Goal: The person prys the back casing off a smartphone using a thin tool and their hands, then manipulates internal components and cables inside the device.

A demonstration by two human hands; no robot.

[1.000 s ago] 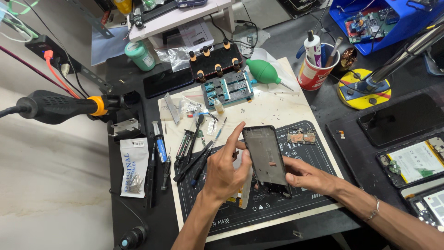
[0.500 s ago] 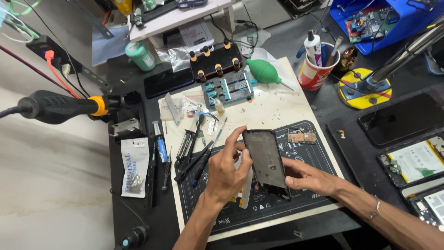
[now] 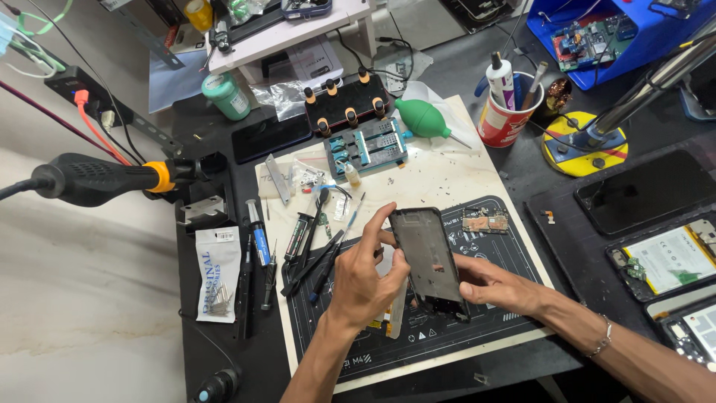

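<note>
A dark phone frame [image 3: 429, 257] stands tilted over the black work mat [image 3: 507, 254]. My left hand [image 3: 364, 277] grips its left edge, the index finger raised against the top corner. Under its lower right side my right hand [image 3: 498, 285] holds it with thumb and fingers. A pale flat part [image 3: 394, 310] lies on the mat just below my left hand, partly hidden. A small circuit board [image 3: 485, 221] rests on the mat to the right of the frame's top.
Screwdrivers and tweezers [image 3: 298, 250] lie left of the mat. Behind are a blue board holder [image 3: 367, 149], a green air blower [image 3: 424, 119], a red cup of tools [image 3: 506, 112], a hot-air handle [image 3: 97, 179] at left and opened phones [image 3: 660, 257] at right.
The phone frame has tipped slightly and my left index finger has shifted along its top edge. Both hands stay in the same place over the mat.
</note>
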